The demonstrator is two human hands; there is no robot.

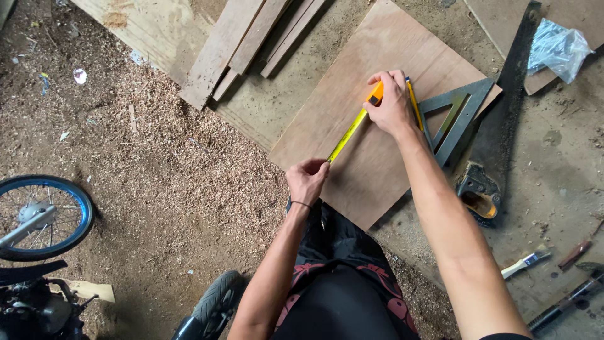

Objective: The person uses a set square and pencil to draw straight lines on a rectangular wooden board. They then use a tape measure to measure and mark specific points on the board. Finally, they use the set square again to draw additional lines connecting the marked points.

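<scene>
I have a yellow tape measure (pixel 350 131) stretched across a brown plywood sheet (pixel 402 50) that lies flat on the sawdust-covered floor (pixel 157 170). My left hand (pixel 307 179) pinches the near end of the tape between thumb and fingers, close to the sheet's near-left edge. My right hand (pixel 391 104) is closed over the orange tape case (pixel 375 94), pressing it down on the sheet farther out; the same hand also grips a yellow pencil (pixel 413 101), which sticks out past my knuckles and runs back beside my wrist. The tape runs in a straight diagonal between the two hands, lying on the wood.

Just to the right of my right hand a dark triangular square (pixel 462 110) rests on the sheet's right corner, touching or nearly touching the pencil. Beyond it a hand saw (pixel 503 119) lies on the floor with its handle toward me. A crumpled clear plastic bag (pixel 557 47) sits near the saw's tip. A small paintbrush (pixel 525 263) lies on the floor by my right forearm. Several wooden planks (pixel 251 44) are stacked beyond the sheet on the left. A blue-rimmed wheel (pixel 47 217) stands at the far left.
</scene>
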